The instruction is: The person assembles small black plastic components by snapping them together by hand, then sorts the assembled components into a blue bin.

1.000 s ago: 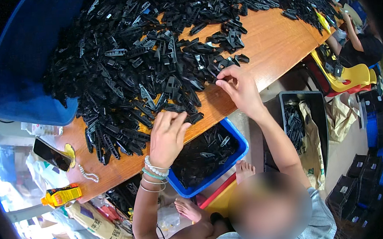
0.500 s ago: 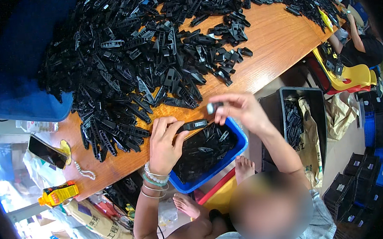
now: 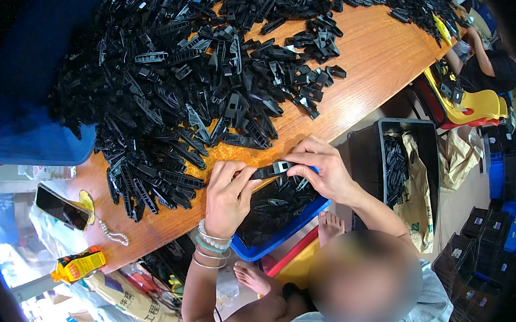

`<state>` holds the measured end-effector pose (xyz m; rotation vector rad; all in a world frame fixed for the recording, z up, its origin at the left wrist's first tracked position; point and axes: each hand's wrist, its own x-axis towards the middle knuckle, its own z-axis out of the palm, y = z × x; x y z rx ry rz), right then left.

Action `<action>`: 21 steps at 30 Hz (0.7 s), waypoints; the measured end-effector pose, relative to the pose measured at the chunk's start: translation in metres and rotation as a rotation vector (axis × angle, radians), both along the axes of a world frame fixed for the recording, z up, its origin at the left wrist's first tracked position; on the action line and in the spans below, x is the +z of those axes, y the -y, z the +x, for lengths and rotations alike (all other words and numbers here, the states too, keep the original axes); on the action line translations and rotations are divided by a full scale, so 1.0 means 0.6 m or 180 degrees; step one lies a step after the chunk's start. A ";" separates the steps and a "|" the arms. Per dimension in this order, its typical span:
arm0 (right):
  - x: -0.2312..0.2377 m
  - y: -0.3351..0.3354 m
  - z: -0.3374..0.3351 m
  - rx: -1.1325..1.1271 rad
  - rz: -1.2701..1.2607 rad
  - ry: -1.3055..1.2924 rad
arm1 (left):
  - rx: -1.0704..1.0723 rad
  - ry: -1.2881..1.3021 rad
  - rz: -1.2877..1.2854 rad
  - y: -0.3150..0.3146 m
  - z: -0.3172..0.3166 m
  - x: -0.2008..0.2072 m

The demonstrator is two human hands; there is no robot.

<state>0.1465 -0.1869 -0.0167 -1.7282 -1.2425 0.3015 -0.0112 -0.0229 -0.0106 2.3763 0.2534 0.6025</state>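
My left hand (image 3: 228,193), with beaded bracelets at its wrist, pinches one end of a long black plastic part (image 3: 263,173) above the table's front edge. At the other end sits a small black-and-silver piece (image 3: 281,167). The thumb and fingers of my right hand (image 3: 324,167) are closed on that piece, against the long part. Whether the two are joined is too small to tell. Below both hands stands a blue bin (image 3: 257,251) holding black plastic parts.
A large heap of black parts (image 3: 166,101) covers much of the wooden table (image 3: 370,65). At left lie a phone (image 3: 63,206), a bead string (image 3: 113,235) and a yellow bottle (image 3: 80,264). A black crate (image 3: 383,171) stands at right. A co-worker (image 3: 488,67) sits far right.
My right hand has brought the small piece left and down onto the end of the long part, where it was apart before. My left hand has barely moved.
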 end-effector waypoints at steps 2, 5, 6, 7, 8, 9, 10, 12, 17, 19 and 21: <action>-0.002 0.002 0.001 -0.0021 0.0023 -0.0067 | 0.0036 0.0014 -0.0028 0.000 0.001 0.000; -0.003 0.004 0.003 0.0037 0.0052 -0.0011 | 0.0053 0.0041 -0.0047 -0.003 0.000 -0.003; -0.001 0.007 0.002 0.0096 0.0044 0.0103 | -0.0004 0.0015 -0.0034 -0.002 0.000 -0.003; 0.001 0.002 -0.002 0.0090 0.0032 0.0098 | -0.0061 -0.0008 -0.0019 -0.001 0.000 -0.003; 0.002 -0.009 -0.009 0.0143 0.0044 0.0237 | -0.0068 -0.0010 -0.0029 -0.001 0.001 -0.002; 0.005 -0.016 -0.012 0.0200 0.0058 0.0383 | -0.0154 -0.0006 0.0066 -0.002 0.003 -0.001; 0.009 -0.016 -0.012 0.0204 -0.0045 0.0486 | -0.0241 0.0002 0.0164 -0.002 0.004 0.000; 0.004 -0.012 -0.027 0.0040 -0.0072 0.0521 | -0.0275 -0.0031 0.0167 -0.003 0.003 -0.002; 0.009 -0.002 -0.009 0.0493 0.0069 0.0279 | -0.0448 -0.0179 0.0099 -0.012 0.013 0.026; 0.006 -0.005 0.018 -0.0732 0.0171 0.0580 | 0.0120 -0.0481 -0.0186 -0.008 0.025 0.033; 0.019 -0.027 0.049 -0.1541 0.0150 0.1307 | 0.0221 -0.0655 0.0088 -0.010 0.041 0.028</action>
